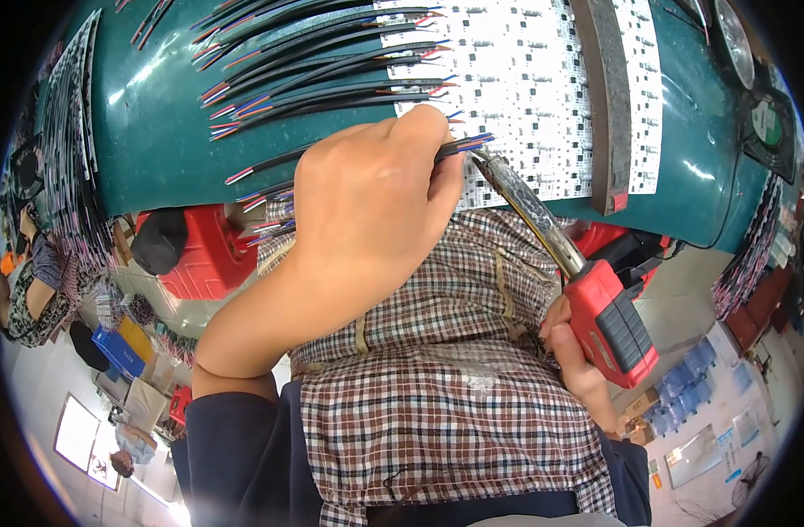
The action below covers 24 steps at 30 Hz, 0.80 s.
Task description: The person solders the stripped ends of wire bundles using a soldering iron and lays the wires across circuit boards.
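Note:
Pinched in the fingers of my left hand (367, 189) is a black-sheathed cable (459, 147), its thin coloured wire ends pointing right over the near edge of a white circuit board panel (533, 114). My right hand (579, 358) is wrapped round the red and black handle of a soldering iron (608, 323). The iron slants up and left, and its tip is right by the wire ends; whether they touch I cannot tell. Several black cables (331, 57) lie side by side to the left, their right ends on the panel.
A dark metal bar (605, 114) lies across the panel. The table has a green top (147, 105). Cable bundles (68, 167) hang at the left edge, and a small fan (766, 127) stands far right. Below the table are red stools (204, 259). Other people are at the left.

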{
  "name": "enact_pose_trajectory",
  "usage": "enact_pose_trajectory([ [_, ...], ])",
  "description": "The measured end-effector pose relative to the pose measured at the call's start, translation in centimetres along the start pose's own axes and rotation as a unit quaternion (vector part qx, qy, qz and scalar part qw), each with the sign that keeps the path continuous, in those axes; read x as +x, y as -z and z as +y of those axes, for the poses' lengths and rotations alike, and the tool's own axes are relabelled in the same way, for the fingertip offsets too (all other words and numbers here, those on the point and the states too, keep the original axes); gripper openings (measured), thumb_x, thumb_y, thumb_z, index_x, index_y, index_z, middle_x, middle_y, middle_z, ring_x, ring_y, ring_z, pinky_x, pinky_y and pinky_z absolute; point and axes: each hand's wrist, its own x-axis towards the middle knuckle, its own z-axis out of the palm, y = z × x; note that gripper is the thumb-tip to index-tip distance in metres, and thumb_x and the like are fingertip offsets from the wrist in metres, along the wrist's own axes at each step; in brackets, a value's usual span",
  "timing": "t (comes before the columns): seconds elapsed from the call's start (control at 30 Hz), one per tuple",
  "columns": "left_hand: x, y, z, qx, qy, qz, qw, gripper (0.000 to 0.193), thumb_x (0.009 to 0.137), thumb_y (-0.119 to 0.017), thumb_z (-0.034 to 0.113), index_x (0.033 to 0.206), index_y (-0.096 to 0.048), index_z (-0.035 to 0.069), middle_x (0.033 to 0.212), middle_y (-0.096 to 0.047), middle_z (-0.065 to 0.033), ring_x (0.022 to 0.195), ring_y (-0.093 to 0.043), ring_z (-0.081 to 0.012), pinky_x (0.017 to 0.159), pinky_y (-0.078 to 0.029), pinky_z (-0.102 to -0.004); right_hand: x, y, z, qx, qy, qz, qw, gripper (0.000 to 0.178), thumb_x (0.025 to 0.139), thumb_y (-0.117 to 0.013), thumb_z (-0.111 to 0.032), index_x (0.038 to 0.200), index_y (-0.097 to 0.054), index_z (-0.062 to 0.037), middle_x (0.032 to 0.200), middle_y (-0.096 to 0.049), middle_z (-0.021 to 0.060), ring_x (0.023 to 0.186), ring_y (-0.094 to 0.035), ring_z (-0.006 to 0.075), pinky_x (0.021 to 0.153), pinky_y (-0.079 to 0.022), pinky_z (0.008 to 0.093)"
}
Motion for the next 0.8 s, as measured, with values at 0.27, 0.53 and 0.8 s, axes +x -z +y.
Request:
enact_pose_trajectory([
  [0.27, 0.2, 0.1, 0.1, 0.023, -0.010, -0.006, 1.000, 0.015, 0.081, -0.077, 0.013, 0.080, -0.063, 0.005, 0.064, -0.064, -0.0060, 0.056, -0.064, -0.0230, 0.052, -0.046, -0.0328, -0.5, 0.3, -0.3, -0.008, -0.011, 0.010, 1.000, 0.016, 0.077, -0.074, -0.010, 0.090, -0.070, -0.0021, 0.081, -0.069, 0.0099, 0.071, -0.068, 0.0275, 0.066, -0.054, 0.0351],
  [0.53, 1.0, 0.9, -0.8, -0.059, 0.012, -0.040, 0.997, 0.010, 0.079, -0.076, 0.010, 0.082, -0.068, 0.005, 0.068, -0.067, -0.0050, 0.054, -0.061, -0.0151, 0.053, -0.045, -0.0264, -0.6, 0.4, 0.6, -0.023, 0.024, -0.015, 0.999, 0.017, 0.077, -0.074, -0.011, 0.091, -0.070, -0.0017, 0.079, -0.067, 0.0101, 0.068, -0.067, 0.0267, 0.062, -0.053, 0.0345],
  [0.8, 1.0, 0.7, -0.5, -0.018, -0.002, -0.045, 0.999, 0.009, 0.078, -0.075, 0.007, 0.081, -0.068, 0.004, 0.067, -0.064, -0.0053, 0.056, -0.062, -0.0110, 0.052, -0.046, -0.0245, -0.4, 0.2, 0.5, -0.027, 0.016, -0.014, 0.999, 0.016, 0.077, -0.073, -0.009, 0.090, -0.069, -0.0013, 0.078, -0.066, 0.0103, 0.066, -0.065, 0.0276, 0.061, -0.051, 0.0338],
])
